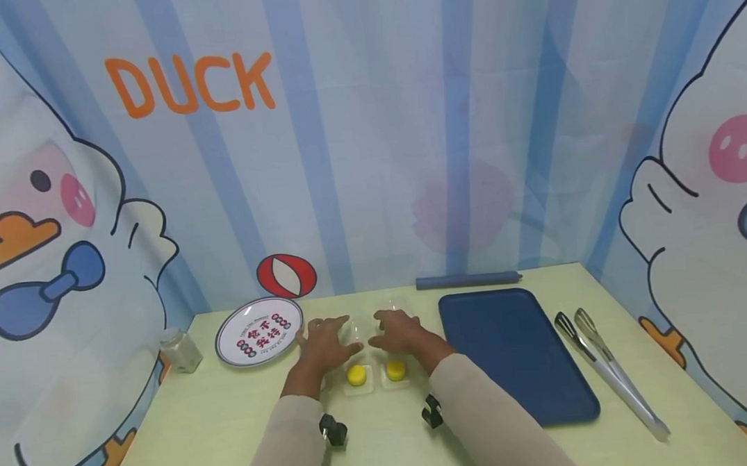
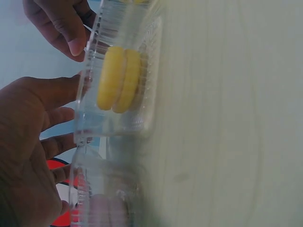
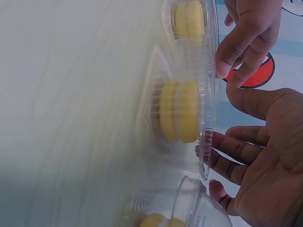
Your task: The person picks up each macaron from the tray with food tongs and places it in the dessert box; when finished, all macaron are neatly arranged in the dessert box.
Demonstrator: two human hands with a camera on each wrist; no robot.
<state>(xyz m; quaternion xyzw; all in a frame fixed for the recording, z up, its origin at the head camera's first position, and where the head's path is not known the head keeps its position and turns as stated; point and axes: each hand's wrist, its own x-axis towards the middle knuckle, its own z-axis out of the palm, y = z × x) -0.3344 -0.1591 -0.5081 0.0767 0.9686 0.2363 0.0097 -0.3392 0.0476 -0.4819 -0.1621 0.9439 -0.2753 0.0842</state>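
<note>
Two yellow macarons sit in clear plastic boxes at the middle of the table: a left macaron [image 1: 357, 375] and a right macaron [image 1: 395, 370]. My left hand [image 1: 324, 343] reaches over the boxes from the left, thumb and fingers spread. Its fingertips are at the upper edge of a clear box [image 2: 142, 125] in the left wrist view. Opposite it, my right hand [image 1: 406, 332] has its fingers at a box's upper rim [image 3: 206, 156]. A pink macaron [image 2: 109, 210] is in a neighbouring box. Clear plastic [image 1: 356, 326] shows between the hands; its exact shape is hard to make out.
Left of the hands lies a printed plate [image 1: 259, 333], with a small shaker jar [image 1: 181, 350] beyond it. A blue tray [image 1: 519, 352] lies to the right, then metal tongs [image 1: 614, 375]. A dark blue rod [image 1: 468, 280] lies along the back edge by the curtain [image 1: 376, 156].
</note>
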